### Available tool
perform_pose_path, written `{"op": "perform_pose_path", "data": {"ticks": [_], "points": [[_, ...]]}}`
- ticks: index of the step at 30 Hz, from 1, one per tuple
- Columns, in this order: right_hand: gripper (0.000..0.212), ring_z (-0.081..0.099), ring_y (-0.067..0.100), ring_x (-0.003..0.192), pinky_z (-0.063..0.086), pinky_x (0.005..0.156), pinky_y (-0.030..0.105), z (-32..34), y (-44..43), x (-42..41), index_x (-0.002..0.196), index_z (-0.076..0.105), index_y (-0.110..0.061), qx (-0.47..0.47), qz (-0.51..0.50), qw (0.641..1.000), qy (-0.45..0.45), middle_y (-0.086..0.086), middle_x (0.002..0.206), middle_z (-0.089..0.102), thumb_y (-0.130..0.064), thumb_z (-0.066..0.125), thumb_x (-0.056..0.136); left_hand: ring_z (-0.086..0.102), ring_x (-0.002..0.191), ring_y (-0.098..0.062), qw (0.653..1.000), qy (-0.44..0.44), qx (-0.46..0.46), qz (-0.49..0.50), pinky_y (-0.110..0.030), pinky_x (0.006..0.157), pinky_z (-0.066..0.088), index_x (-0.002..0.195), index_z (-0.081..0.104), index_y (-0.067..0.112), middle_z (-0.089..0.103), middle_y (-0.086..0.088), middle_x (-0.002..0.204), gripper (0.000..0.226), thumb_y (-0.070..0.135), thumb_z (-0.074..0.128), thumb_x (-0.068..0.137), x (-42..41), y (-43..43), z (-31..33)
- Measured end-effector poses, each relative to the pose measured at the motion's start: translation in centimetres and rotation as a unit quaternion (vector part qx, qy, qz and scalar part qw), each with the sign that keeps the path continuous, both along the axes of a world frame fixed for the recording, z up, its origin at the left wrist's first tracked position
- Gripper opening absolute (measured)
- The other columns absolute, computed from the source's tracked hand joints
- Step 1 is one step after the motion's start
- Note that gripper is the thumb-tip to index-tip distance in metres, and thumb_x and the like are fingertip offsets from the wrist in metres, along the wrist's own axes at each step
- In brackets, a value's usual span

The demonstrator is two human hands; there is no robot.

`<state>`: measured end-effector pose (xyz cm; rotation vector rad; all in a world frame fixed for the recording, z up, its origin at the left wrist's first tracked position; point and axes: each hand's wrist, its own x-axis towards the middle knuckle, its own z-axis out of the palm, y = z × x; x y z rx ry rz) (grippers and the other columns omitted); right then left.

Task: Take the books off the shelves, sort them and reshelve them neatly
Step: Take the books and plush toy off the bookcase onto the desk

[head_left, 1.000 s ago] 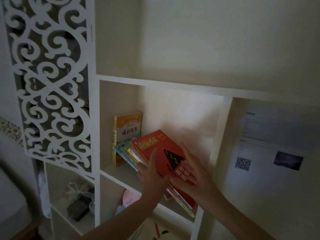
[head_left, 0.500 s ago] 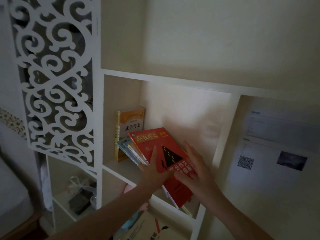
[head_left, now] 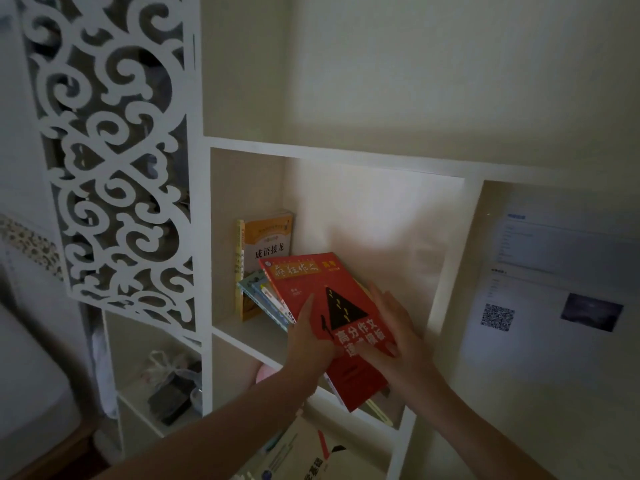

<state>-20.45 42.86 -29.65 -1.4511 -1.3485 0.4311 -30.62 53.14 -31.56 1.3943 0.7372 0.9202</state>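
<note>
Flanking the shelving at the left of the frame, a white fretwork panel [head_left: 114, 161] of cut scrolls is seen, hard-edged and matt, with a crinkled clear bag [head_left: 162, 365] and a dark object [head_left: 169, 398] lodged in the open cubby below it. In the middle compartment of the white shelf unit [head_left: 346, 157], smooth laminate board by the look of it, a yellow book [head_left: 266, 251] is stood upright against the left wall. Just right of it, a few thin books [head_left: 261, 299] with pale blue covers are tilted across its lower part. The bundle is gripped at its lower left by the left hand [head_left: 308, 344], the thumb laid on the top cover and the fingers hidden beneath. Uppermost lies a red paperback [head_left: 311, 289], glossy, rectangular and printed with a black triangle, its lower corner hung out past the shelf's front edge at centre frame. The right hand [head_left: 398, 337] is spread flat over its cover and right edge, fingers straight, nothing clasped. The books are judged light and flexible rather than stiff, and the slick covers are likely to slide over one another and fan out. The bundle would best be taken by both long edges and squeezed together, with support kept under the overhanging corner. At the right of the frame, a printed sheet [head_left: 554, 271] bearing a QR code is fixed flat on the panel.
</note>
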Motion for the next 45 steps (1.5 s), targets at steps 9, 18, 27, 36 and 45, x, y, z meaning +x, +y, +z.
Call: {"op": "perform_pose_path", "data": {"ticks": [9,18,27,36,45], "points": [[0.078,0.023,-0.024,0.119,0.039,0.067,-0.003,0.3,1.3,0.4,0.145,0.010,-0.050,-0.083,-0.011,0.994,-0.072,-0.020,0.154,0.004,-0.026,0.061,0.091,0.056,0.089,-0.017,0.998,0.005,-0.046,-0.050,-0.031,0.062,0.050,0.139,0.038,0.029,0.052,-0.003,0.118,0.093,-0.029,0.056,0.068,-4.7,1.9,0.7],[0.112,0.013,0.034,0.145,0.015,0.112,0.064,-2.6,6.2,1.8,0.141,-0.009,-0.058,-0.222,-0.080,0.965,-0.118,-0.003,0.157,0.021,-0.101,0.031,0.046,0.061,0.101,-0.028,0.991,-0.010,-0.057,-0.117,-0.037,0.067,0.054,0.126,0.048,0.039,0.054,-0.004,0.122,0.087,-0.026,0.058,0.068,-7.8,4.6,0.4],[0.101,0.005,0.037,0.144,0.012,0.113,0.058,-1.9,5.0,1.2,0.146,-0.006,-0.053,-0.251,-0.109,0.960,-0.058,0.005,0.155,0.014,-0.074,0.060,0.071,0.068,0.096,-0.030,0.980,-0.095,-0.102,-0.144,-0.040,0.069,0.057,0.127,0.053,0.040,0.053,-0.005,0.127,0.096,0.006,0.085,0.043,-8.1,4.2,-1.8],[0.102,0.022,0.023,0.138,0.027,0.109,0.051,-2.8,3.4,0.0,0.136,-0.021,-0.061,-0.192,-0.092,0.974,-0.079,-0.004,0.144,0.021,-0.073,0.058,0.072,0.067,0.097,-0.033,0.985,-0.052,-0.063,-0.152,-0.046,0.073,0.057,0.124,0.058,0.039,0.053,-0.008,0.128,0.081,-0.005,0.080,0.060,-9.6,5.5,-1.4],[0.124,0.041,0.000,0.121,0.048,0.098,0.032,-5.2,3.2,-1.0,0.133,-0.010,-0.070,-0.119,0.003,0.993,-0.022,-0.014,0.138,0.028,-0.046,0.085,0.057,0.063,0.099,-0.045,0.974,-0.012,-0.109,-0.198,-0.058,0.078,0.053,0.120,0.062,0.039,0.051,-0.012,0.129,0.079,-0.016,0.072,0.064,-12.7,6.3,-3.5]]}}
